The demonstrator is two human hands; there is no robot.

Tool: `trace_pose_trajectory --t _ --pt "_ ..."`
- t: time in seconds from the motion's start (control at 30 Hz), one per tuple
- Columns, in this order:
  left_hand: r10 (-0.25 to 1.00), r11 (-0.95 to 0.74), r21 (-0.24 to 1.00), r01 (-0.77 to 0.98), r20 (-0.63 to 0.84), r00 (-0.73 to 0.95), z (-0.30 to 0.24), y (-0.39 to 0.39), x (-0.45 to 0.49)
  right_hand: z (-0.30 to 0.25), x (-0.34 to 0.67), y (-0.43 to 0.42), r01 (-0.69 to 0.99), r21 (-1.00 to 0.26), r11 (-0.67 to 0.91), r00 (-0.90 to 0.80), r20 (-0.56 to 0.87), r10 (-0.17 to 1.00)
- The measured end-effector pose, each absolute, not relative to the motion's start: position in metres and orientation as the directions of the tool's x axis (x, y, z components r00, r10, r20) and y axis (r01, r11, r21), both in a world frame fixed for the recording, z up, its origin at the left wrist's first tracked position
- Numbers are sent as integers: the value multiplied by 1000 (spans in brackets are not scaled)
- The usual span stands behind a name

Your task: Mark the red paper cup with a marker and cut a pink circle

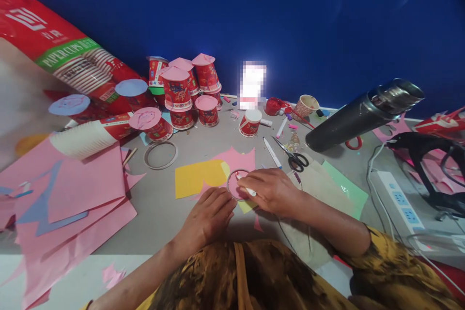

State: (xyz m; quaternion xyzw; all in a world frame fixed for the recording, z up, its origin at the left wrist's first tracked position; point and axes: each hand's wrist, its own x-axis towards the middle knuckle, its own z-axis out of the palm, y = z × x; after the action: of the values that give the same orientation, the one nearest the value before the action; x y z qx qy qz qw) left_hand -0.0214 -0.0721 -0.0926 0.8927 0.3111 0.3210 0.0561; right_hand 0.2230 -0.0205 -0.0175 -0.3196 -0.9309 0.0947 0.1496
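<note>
A thin ring (228, 186), like an empty tape core, lies over pink paper in front of me. My left hand (210, 215) rests at its near left edge, fingers bent together against the rim. A white marker (247, 190) is in my right hand (276, 191), its red tip inside the ring. Some red marks (238, 174) show on the pink paper there. Beneath and to the left lies a yellow sheet (192, 178). Just beyond my right hand are a capped marker (272, 152) and black-handled scissors (298, 162).
Red paper cups (177, 94) with pink paper tops stand at the back left. Pink sheets (87, 179) and a second ring (161, 155) lie left. On the right are a dark flask (348, 123), a green sheet (347, 189) and a power strip (399, 203) with cables.
</note>
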Motion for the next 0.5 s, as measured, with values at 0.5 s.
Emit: trace_pose_trajectory --t 0.5 --pt "606 -788 301 538 536 588 -91 -73 -22 -19 235 -13 452 -846 282 -594 -50 803"
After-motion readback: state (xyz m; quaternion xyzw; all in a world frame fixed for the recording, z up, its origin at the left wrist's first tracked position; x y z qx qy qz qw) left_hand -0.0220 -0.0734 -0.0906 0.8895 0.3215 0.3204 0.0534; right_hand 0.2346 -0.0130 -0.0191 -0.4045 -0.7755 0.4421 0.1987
